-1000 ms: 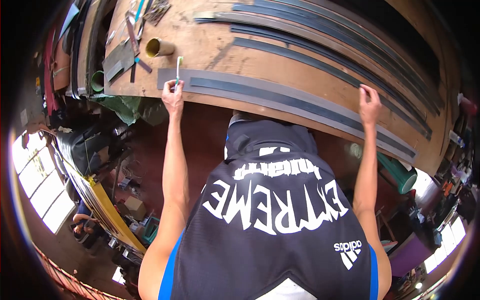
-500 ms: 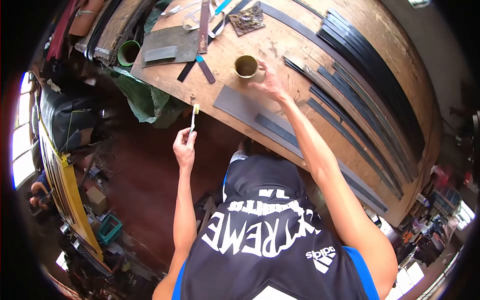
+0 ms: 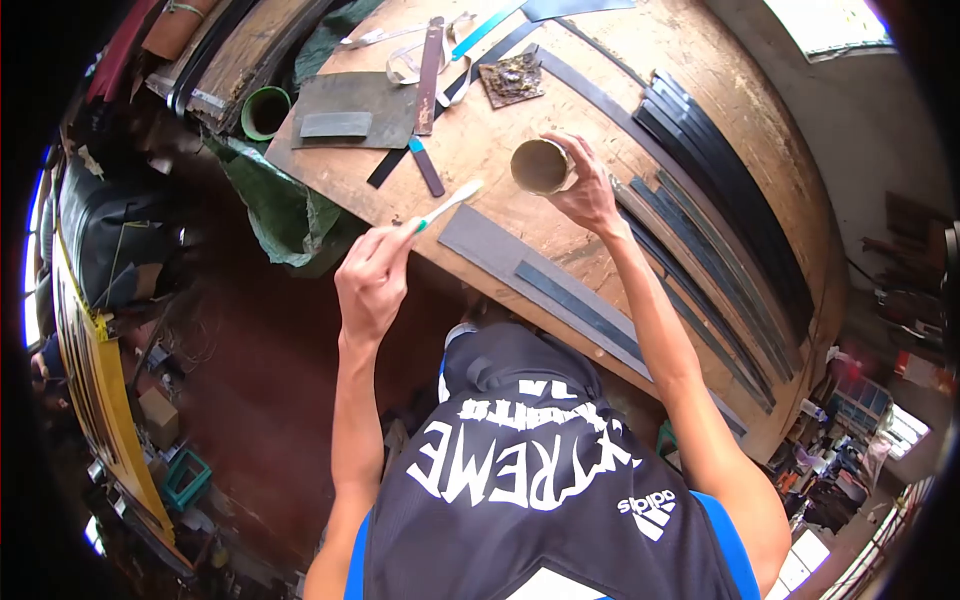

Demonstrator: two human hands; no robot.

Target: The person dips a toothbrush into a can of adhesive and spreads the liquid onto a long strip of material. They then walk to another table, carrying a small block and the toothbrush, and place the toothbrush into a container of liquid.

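Your bench [image 3: 490,140] spread around the cup [image 3: 540,165], with its near edge running between the cup and your body. A broad fan of black strips [image 3: 710,155] lay to the right of the cup, and narrower strips [image 3: 700,270] lay closer to the cup on that side, partly hidden by your right forearm. On the near side of the cup, along the bench's edge, you had a long grey strip [image 3: 480,237] with a dark strip [image 3: 575,303] resting on top of it. Well to the left of the cup lay a dark flat sheet [image 3: 385,95].

Your right hand [image 3: 588,190] was at the cup's right side, its fingers and thumb gripping the wall. The cup's open mouth faced you; whether its base touched the bench, I could not tell. Your left hand [image 3: 375,285] was to the left of the cup and nearer you, closed on the handle of the brush [image 3: 450,203]. Just beyond the cup lay a stained square pad [image 3: 510,80]. The brush slanted up toward the cup, its pale head near the rim but apart from it.
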